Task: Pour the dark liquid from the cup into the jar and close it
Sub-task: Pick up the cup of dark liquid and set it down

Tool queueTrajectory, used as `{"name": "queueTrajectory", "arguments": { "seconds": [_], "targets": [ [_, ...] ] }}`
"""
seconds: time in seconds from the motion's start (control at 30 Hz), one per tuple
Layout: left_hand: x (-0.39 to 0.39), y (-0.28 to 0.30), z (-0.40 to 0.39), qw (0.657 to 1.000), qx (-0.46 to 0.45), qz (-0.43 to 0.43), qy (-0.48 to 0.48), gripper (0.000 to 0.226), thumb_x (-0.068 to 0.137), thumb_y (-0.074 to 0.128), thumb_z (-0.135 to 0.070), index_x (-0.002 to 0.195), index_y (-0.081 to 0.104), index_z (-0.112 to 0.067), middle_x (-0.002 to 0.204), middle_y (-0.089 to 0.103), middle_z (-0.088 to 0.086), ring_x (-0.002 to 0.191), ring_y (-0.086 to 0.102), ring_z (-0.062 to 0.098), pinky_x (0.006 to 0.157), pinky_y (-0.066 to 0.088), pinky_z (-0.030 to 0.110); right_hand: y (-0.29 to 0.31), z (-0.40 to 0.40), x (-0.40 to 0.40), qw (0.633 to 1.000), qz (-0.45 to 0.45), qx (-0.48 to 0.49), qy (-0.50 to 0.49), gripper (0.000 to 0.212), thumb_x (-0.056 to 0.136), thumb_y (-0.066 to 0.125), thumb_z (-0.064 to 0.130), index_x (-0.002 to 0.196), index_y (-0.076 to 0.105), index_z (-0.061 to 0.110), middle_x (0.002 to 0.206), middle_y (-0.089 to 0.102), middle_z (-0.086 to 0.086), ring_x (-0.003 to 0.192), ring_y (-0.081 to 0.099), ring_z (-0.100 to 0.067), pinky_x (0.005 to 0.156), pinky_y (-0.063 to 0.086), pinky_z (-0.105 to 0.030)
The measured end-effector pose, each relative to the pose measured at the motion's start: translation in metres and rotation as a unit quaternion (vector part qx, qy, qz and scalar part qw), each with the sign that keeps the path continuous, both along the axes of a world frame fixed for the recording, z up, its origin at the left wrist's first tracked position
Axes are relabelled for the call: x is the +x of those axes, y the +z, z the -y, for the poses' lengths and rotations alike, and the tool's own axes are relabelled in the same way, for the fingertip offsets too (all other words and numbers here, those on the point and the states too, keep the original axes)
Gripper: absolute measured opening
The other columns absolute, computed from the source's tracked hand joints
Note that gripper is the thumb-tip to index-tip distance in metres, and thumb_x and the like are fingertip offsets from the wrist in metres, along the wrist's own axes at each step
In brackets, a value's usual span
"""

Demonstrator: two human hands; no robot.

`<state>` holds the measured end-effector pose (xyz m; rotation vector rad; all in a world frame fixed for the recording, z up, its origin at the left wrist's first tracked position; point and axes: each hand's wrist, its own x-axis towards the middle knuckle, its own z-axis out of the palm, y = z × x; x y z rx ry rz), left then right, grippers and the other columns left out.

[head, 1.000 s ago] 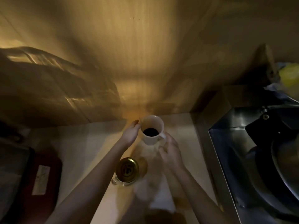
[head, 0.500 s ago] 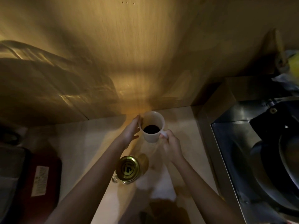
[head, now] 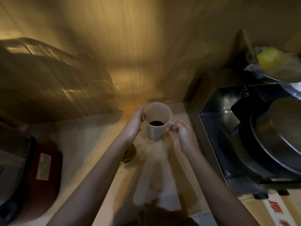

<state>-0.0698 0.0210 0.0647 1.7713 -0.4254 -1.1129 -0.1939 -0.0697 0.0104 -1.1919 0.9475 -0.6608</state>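
Note:
A translucent white measuring cup point(head: 156, 123) with dark liquid at its bottom is held above the counter, near the back wall. My right hand point(head: 180, 130) grips its handle on the right side. My left hand point(head: 134, 125) rests flat against the cup's left wall, fingers extended. The glass jar with a gold lid point(head: 129, 154) stands on the counter below and left of the cup, mostly hidden behind my left forearm. The lid sits on the jar.
A red and dark appliance point(head: 40, 173) sits at the left on the pale counter point(head: 84, 144). A steel stove with a dark pan point(head: 267, 144) fills the right side. A bowl with a yellow item point(head: 270, 61) is at the far right.
The cup has risen off the counter, my right hand now closed on its handle and my left hand against its side. My left forearm now covers most of the jar.

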Motion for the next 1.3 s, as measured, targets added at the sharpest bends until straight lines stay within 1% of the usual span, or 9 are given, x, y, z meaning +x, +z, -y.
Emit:
{"name": "queueTrajectory", "arguments": {
  "seconds": [0.1,0.23,0.33,0.4,0.6,0.87,1.13,1.2,1.3],
  "targets": [
    [-0.023,0.005,-0.017,1.0,-0.019,-0.009,0.006,0.052,0.094,0.021,-0.046,0.134,0.037,-0.019,0.145,0.041,0.003,0.133,0.038,0.018,0.113,0.027,0.047,0.003,-0.009,-0.022,1.0,0.013,0.008,-0.005,0.032,0.08,0.034,-0.011,0.057,0.05,0.006,0.054,0.053,-0.007,0.057,0.052,-0.013,0.056,0.045,-0.01],
    [-0.052,-0.001,-0.036,0.999,0.0,-0.033,0.02,0.055,0.094,0.023,-0.045,0.131,0.044,-0.012,0.138,0.049,0.005,0.127,0.044,0.017,0.111,0.029,0.045,-0.003,-0.025,-0.051,0.997,0.019,0.054,-0.042,0.035,0.089,0.036,0.004,0.057,0.052,0.007,0.044,0.055,0.002,0.054,0.054,-0.013,0.065,0.045,-0.02],
    [-0.076,-0.01,-0.054,0.999,-0.002,-0.042,0.028,0.05,0.095,0.026,-0.041,0.131,0.044,-0.01,0.136,0.05,0.007,0.117,0.046,0.014,0.108,0.032,0.041,-0.01,-0.04,-0.068,0.995,-0.012,0.057,-0.085,0.038,0.092,0.04,0.006,0.056,0.052,0.007,0.039,0.054,0.004,0.042,0.052,-0.002,0.053,0.043,-0.011],
    [-0.09,-0.018,-0.065,0.999,-0.012,-0.042,0.014,0.05,0.096,0.024,-0.038,0.129,0.045,-0.007,0.134,0.05,0.008,0.115,0.045,0.014,0.106,0.031,0.04,-0.019,-0.05,-0.08,0.994,-0.035,0.048,-0.087,0.037,0.092,0.043,0.004,0.056,0.053,0.006,0.048,0.053,-0.002,0.047,0.052,-0.005,0.05,0.041,-0.011],
    [-0.117,-0.057,-0.093,0.998,0.0,-0.047,0.038,0.045,0.094,0.028,-0.039,0.118,0.054,-0.01,0.122,0.055,0.005,0.114,0.047,0.015,0.097,0.035,0.034,-0.05,-0.073,-0.105,0.992,-0.12,0.008,-0.04,0.032,0.092,0.045,0.005,0.081,0.056,-0.023,0.073,0.052,-0.025,0.073,0.051,-0.023,0.069,0.041,-0.029],
    [-0.128,-0.087,-0.109,0.998,0.024,-0.018,0.047,0.024,0.094,0.032,-0.038,0.083,0.053,-0.033,0.11,0.056,0.002,0.106,0.049,0.017,0.103,0.037,0.045,-0.068,-0.091,-0.121,0.985,-0.169,0.011,0.019,0.025,0.09,0.045,0.003,0.067,0.055,0.004,0.07,0.046,-0.017,0.069,0.041,-0.02,0.062,0.031,-0.029],
    [-0.126,-0.095,-0.112,0.998,0.011,-0.03,0.057,0.029,0.093,0.037,-0.035,0.101,0.058,-0.017,0.115,0.06,0.01,0.11,0.052,0.022,0.1,0.038,0.04,-0.073,-0.092,-0.127,0.982,-0.182,-0.006,0.057,0.028,0.091,0.045,0.007,0.079,0.054,-0.017,0.075,0.049,-0.02,0.073,0.043,-0.018,0.065,0.032,-0.028],
    [-0.123,-0.096,-0.112,0.998,0.019,-0.029,0.052,0.029,0.093,0.037,-0.035,0.101,0.059,-0.017,0.114,0.061,0.01,0.11,0.053,0.023,0.1,0.039,0.042,-0.074,-0.091,-0.128,0.979,-0.188,-0.019,0.074,0.026,0.092,0.046,0.007,0.081,0.056,-0.015,0.079,0.052,-0.028,0.074,0.046,-0.018,0.068,0.034,-0.028],
    [-0.117,-0.097,-0.114,0.999,0.03,-0.007,0.021,0.027,0.092,0.041,-0.03,0.102,0.06,-0.015,0.109,0.062,0.008,0.109,0.055,0.025,0.098,0.041,0.044,-0.075,-0.086,-0.129,0.974,-0.199,-0.034,0.103,0.025,0.093,0.047,0.009,0.08,0.059,-0.009,0.079,0.057,-0.023,0.075,0.049,-0.019,0.071,0.035,-0.03]
  ]
}}
